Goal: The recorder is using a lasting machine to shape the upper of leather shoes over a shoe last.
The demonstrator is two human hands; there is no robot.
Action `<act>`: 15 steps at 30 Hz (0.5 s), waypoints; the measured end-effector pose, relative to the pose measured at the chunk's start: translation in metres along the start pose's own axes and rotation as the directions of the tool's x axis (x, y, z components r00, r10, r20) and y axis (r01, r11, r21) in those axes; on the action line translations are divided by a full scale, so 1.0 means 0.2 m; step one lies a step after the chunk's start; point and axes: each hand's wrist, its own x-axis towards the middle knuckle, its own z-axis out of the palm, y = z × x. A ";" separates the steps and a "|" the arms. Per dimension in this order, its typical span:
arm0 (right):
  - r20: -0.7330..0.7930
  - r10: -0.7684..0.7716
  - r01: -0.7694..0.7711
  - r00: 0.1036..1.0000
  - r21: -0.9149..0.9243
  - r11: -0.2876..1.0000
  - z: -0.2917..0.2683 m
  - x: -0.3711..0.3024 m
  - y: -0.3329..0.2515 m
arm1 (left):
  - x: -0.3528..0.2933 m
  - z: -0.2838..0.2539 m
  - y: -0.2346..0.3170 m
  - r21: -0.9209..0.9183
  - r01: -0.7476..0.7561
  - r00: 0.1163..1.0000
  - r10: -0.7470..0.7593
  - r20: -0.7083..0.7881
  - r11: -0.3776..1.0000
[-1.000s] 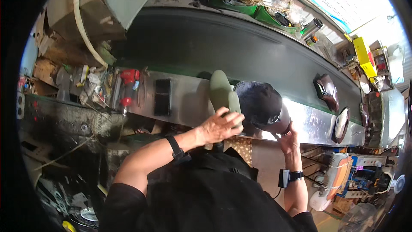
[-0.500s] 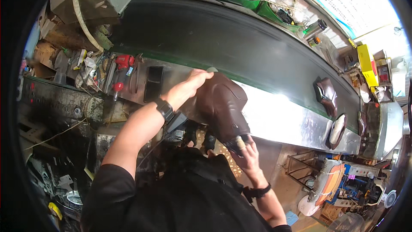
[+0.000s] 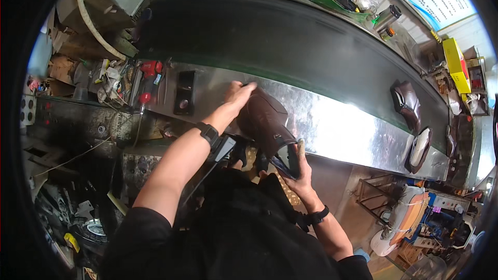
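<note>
A dark brown leather shoe (image 3: 265,116) is held between my two hands above the near edge of the metal ledge (image 3: 332,124). It is tilted, its opening facing down toward me and to the right. My left hand (image 3: 238,97) is closed on the far left end of the shoe, with some fingers hidden behind the leather. At the opening, my right hand (image 3: 302,176) grips the rim, thumb or finger stretched along its edge. The inside of the opening looks dark.
A dark belt (image 3: 259,36) runs beyond the ledge. Brown shoes lie at the right, one on the belt (image 3: 408,105) and one on the ledge (image 3: 419,150). To the left are a black phone-like slab (image 3: 184,92) and a red power tool (image 3: 149,80). Green bins (image 3: 332,8) stand behind.
The shoe has turned so its opening shows more. My right fingers have shifted from inside the opening to its right rim. A dark object now shows at the belt's far left.
</note>
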 end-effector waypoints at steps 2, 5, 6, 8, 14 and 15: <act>0.000 -0.016 0.016 1.000 -0.038 0.999 0.01 -0.02 0.00 | -0.08 0.14 0.07 0.408 -0.024 0.978 0.106 -0.179 0.913; 0.045 0.171 -0.175 0.984 0.112 0.978 0.04 -0.05 0.09 | -0.07 0.20 0.05 0.455 -0.032 0.982 0.113 -0.153 0.890; 0.048 0.168 -0.172 0.985 0.115 0.978 0.03 -0.03 0.10 | -0.08 0.20 0.05 0.468 -0.045 0.977 0.136 -0.162 0.883; 0.152 0.137 -0.168 0.979 0.212 0.963 -0.01 -0.02 0.10 | -0.08 0.20 0.05 0.447 -0.046 0.974 0.140 -0.180 0.893; 0.455 0.029 -0.218 0.890 0.368 0.904 -0.26 0.39 0.08 | -0.10 0.18 0.02 0.402 -0.064 0.958 0.169 -0.230 0.913; 0.452 -0.091 -0.029 0.887 0.250 0.968 -0.27 0.44 0.10 | -0.10 0.19 0.03 0.403 -0.059 0.958 0.166 -0.234 0.913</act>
